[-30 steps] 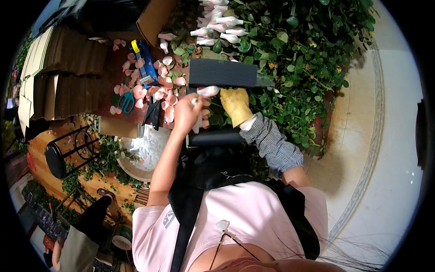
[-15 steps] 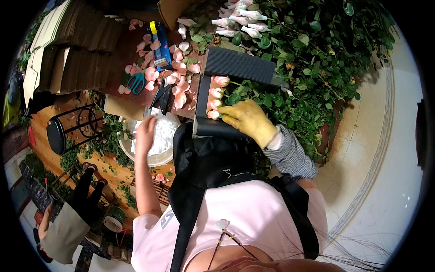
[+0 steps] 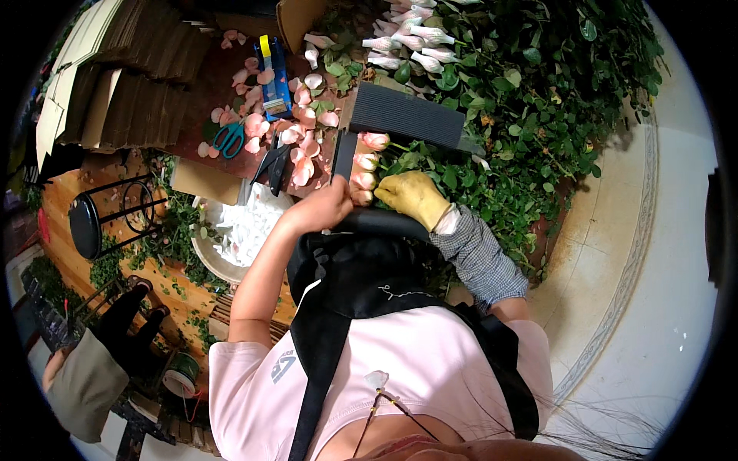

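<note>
Several pink roses lie in a column on brown card inside a black ridged holder, their leafy stems running right. My bare left hand is at the lowest rose head, its fingers closed together; what they pinch is hidden. Close by on the right, my right hand in a yellow glove has its fingers curled in just beside the lower rose heads, over their stems. Whether the glove grips a stem cannot be seen. Below my left hand stands a round tub of small white pieces.
Loose pink petals, teal scissors, a black tool and a blue tape dispenser lie left. Card sheets are stacked far left. Netted white buds and leafy stems fill the far right. A person is at lower left.
My left hand has come from over the white tub rightward to the lowest rose. My gloved right hand has shifted slightly left, and its fingers have curled in.
</note>
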### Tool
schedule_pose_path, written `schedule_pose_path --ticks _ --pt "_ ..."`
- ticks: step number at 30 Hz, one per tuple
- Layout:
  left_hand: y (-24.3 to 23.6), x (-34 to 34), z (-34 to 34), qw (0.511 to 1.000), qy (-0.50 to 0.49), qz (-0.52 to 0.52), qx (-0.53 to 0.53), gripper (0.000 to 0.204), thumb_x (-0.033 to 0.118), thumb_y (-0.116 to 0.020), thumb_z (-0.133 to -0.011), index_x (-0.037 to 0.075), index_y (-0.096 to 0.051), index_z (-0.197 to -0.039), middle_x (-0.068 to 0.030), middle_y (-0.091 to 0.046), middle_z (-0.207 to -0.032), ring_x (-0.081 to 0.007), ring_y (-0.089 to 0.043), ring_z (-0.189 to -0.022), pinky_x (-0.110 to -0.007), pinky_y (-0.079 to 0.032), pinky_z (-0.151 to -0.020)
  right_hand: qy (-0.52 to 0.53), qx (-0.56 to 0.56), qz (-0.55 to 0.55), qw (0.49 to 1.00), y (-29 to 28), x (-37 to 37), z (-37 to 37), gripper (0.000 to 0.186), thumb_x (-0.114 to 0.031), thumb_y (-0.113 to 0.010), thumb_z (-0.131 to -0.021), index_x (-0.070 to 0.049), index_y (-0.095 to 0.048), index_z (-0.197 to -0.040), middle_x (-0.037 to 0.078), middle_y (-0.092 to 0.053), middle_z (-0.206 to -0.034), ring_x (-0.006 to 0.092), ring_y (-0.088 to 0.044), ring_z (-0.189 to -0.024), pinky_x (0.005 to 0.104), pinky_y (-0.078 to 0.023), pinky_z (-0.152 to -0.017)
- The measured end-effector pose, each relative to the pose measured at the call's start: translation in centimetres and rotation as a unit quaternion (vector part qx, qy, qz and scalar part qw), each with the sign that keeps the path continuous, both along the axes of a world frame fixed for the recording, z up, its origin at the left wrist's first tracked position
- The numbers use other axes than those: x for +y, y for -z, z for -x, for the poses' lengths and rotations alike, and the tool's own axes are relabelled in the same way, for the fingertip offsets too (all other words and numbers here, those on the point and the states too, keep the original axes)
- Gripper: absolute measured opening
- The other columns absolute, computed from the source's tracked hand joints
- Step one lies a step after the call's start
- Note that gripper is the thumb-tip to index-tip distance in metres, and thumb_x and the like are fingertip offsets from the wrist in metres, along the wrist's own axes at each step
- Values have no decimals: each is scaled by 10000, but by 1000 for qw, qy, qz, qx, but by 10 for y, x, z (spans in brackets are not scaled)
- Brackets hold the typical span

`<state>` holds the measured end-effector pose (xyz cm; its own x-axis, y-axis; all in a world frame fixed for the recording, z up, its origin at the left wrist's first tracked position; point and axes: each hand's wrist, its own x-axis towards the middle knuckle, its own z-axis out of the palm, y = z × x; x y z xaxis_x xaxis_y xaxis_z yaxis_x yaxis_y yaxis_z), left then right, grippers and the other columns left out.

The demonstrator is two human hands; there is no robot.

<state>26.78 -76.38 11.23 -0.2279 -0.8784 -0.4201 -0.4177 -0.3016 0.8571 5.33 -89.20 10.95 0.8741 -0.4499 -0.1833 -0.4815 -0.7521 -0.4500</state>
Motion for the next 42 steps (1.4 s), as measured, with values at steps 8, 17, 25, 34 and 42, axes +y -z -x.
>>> schedule_pose_path --ticks 8,17,25,34,42 --pt "-34 -9 33 996 37 12 -78 450 399 -522 -1019 -36 -491 -1126 -294 -668 -1036 -483 -621 -1001 -541 -483 -881 -66 83 -38 994 -19 -10 -5 138 -251 -710 -817 -119 -686 -849 119 -714 -791 327 -700 -777 455 -542 -712" --pt "-21 6 30 995 12 46 -82 473 408 -539 -1000 -59 -567 -1068 -296 -668 -911 -471 -638 -936 -552 -497 -845 21 3 -72 997 -25 2 -10 250 -350 -680 -910 -123 -700 -809 126 -676 -698 319 -678 -644 461 -509 -572" --pt "-16 10 93 938 35 210 -272 321 295 -634 -876 -11 -636 -973 -168 -675 -830 -345 -662 -824 -425 -519 -792 -88 -32 73 993 -9 3 -23 287 -338 -730 -841 -139 -619 -667 89 -607 -588 303 -631 -569 434 -477 -549" --pt "-48 16 84 924 -108 226 -288 229 170 -582 -872 -42 -595 -958 -221 -623 -1042 -355 -630 -872 -405 -521 -782 -157 -65 -18 985 5 -3 -21 91 -225 -676 -807 -145 -685 -766 41 -641 -655 264 -639 -651 403 -480 -621" --pt "-18 3 110 915 -13 88 -393 247 247 -545 -892 13 -620 -916 -239 -657 -915 -293 -635 -774 -399 -460 -719 115 48 -96 988 -43 4 -26 119 -168 -659 -807 -143 -719 -907 83 -702 -791 309 -667 -686 427 -515 -624"
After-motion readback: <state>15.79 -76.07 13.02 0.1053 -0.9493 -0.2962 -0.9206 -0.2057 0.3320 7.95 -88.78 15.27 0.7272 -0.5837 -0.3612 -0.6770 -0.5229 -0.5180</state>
